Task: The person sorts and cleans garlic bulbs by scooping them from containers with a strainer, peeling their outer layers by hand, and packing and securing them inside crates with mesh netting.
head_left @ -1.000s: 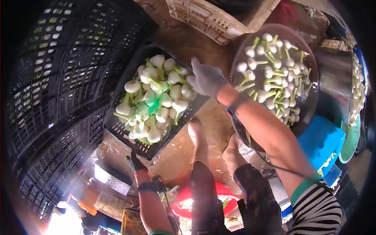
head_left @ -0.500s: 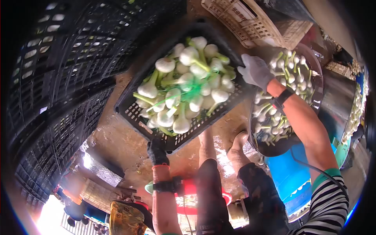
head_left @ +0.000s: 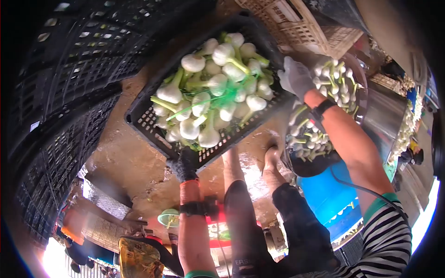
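A black slatted crate [head_left: 155,144] hangs tilted in front of me, full of white garlic bulbs [head_left: 201,104] with green stems. Green netting [head_left: 227,96] lies on the bulbs. My left hand [head_left: 184,166], in a dark glove, is closed on the crate's near edge, its fingertips partly hidden by the rim. At the crate's right end, my right hand [head_left: 295,78], in a pale grey glove, grips the rim. Just right of that hand, a round dark tub [head_left: 364,92] holds more garlic with stems.
Tall black crates [head_left: 60,125] are stacked along the left. A beige crate [head_left: 296,28] lies at the top. Blue containers [head_left: 327,190] stand at lower right, a metal drum [head_left: 384,111] beyond the tub. Near my legs sit a red basin [head_left: 218,241] and a small green basin [head_left: 168,217].
The garlic crate has come up closer, its right end swinging rightward, then shifted slightly left. My left hand has gone from beneath its near corner onto the edge. The surroundings have shifted in view.
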Available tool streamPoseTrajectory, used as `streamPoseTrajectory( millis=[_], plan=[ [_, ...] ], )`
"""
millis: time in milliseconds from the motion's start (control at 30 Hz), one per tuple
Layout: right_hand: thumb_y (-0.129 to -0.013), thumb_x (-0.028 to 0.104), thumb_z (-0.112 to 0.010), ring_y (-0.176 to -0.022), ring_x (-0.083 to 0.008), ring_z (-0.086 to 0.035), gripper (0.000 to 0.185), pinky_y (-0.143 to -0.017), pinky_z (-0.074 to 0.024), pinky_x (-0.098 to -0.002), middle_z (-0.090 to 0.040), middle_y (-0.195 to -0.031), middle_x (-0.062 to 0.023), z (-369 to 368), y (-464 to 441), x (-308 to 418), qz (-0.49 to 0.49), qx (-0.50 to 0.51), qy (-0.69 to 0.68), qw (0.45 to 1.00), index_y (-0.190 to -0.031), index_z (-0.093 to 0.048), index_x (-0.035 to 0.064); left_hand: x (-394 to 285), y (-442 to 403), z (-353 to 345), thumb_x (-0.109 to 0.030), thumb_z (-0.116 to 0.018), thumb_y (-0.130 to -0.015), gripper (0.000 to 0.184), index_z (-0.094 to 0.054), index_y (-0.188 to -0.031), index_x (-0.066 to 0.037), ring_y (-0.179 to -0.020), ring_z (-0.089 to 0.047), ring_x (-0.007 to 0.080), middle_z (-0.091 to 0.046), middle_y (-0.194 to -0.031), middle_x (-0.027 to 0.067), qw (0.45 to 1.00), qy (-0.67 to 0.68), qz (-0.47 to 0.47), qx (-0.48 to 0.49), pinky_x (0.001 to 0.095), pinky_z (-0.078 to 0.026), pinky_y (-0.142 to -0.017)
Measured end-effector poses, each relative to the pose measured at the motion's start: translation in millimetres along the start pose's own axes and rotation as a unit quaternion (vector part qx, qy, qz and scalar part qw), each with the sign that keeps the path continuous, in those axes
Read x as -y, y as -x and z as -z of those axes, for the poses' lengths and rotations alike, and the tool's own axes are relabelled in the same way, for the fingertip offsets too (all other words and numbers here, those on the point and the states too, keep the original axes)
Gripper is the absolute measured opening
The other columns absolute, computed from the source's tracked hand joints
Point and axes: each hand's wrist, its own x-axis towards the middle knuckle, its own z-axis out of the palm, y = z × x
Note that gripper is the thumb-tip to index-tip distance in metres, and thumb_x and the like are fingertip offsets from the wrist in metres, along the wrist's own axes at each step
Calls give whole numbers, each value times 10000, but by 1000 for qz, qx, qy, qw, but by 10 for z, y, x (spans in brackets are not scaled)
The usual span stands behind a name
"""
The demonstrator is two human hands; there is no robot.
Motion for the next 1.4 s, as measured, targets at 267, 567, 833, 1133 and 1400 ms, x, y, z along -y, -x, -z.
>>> streamPoseTrajectory(
  millis=[267, 567, 833, 1133, 1400],
  plan=[
    [-853, 213, -587, -889, -175, -614, 372, -776, -468, -283, -638, -966, -147, 32, 513, -396, 0, -121, -408, 905, -1172, -514, 37, 29, -26, 138, -68, -698, -711, 435, -497, -1094, -25, -765, -596, 169, -594, -963, 87, 994, -110, 8, 14, 292, -519, -655],
    [-875, 262, -520, -682, -175, -593, 259, -631, -478, -322, -610, -737, -94, -393, 2413, -1142, -225, 137, -531, 806, -1030, -583, 65, 975, 74, 646, -281, -668, -769, 653, -397, -1276, 28, -1047, -537, 322, -504, -1217, 206, 918, -285, -264, -80, 380, -403, -928],
    [-833, 181, -570, -806, -316, -614, 273, -703, -482, -386, -616, -897, -188, -303, 3258, -1334, 175, 258, -239, 920, -1056, -554, 25, 2054, 1619, 1737, -199, -654, -763, 386, -584, -1100, -24, -931, -589, 175, -645, -995, 105, 957, -176, 3, 231, 300, -455, -805],
    [-857, 134, -522, -585, -94, -464, 123, -532, -396, -261, -509, -680, -38, -724, 3494, -2768, -26, 271, -182, 945, -892, -554, 20, 3604, 2817, 2702, -229, -651, -783, 448, -556, -1136, 28, -941, -594, 195, -627, -1047, 146, 982, -133, 57, 121, 298, -467, -819],
    [-869, 131, -509, -544, -76, -454, 68, -443, -333, -202, -496, -694, 7, 173, 3783, -1704, -178, 370, -367, 835, -883, -519, 65, 3939, 3567, 3179, -176, -653, -790, 449, -536, -1167, 38, -870, -603, 166, -631, -1026, 123, 978, 45, 195, 58, 280, -482, -777]
  ],
)
